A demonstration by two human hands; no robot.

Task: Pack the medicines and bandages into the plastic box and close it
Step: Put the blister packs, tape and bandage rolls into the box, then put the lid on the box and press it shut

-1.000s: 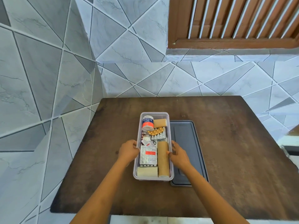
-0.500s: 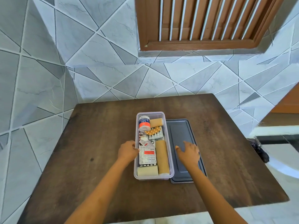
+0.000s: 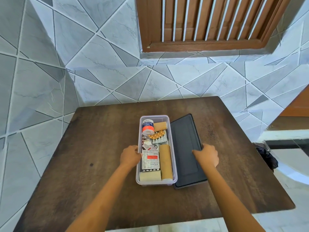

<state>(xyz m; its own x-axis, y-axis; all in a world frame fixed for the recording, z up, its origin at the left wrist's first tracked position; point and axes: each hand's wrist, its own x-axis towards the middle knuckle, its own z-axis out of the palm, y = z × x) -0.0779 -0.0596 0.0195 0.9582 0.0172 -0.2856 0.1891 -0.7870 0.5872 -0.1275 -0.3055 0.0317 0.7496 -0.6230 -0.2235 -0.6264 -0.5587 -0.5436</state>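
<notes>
A clear plastic box (image 3: 173,164) stands open at the middle of the dark wooden table (image 3: 93,148). It holds an adhesive tape roll (image 3: 147,127), orange and silver pill strips (image 3: 158,136), a white medicine strip (image 3: 150,160) and tan bandage rolls (image 3: 165,162). The dark grey lid (image 3: 185,148) lies just right of the box, its right side tilted up. My left hand (image 3: 130,156) grips the box's left wall. My right hand (image 3: 206,154) is closed on the lid's right edge.
The table stands in a corner of grey tiled walls, under a brown wooden window grille (image 3: 209,22). A black bag (image 3: 267,158) lies on the floor past the table's right edge. Bare tabletop surrounds the box and lid.
My right hand has moved from the box's right wall across the lid to its right edge and taken hold of it, and that edge has lifted. My left hand has stayed on the box.
</notes>
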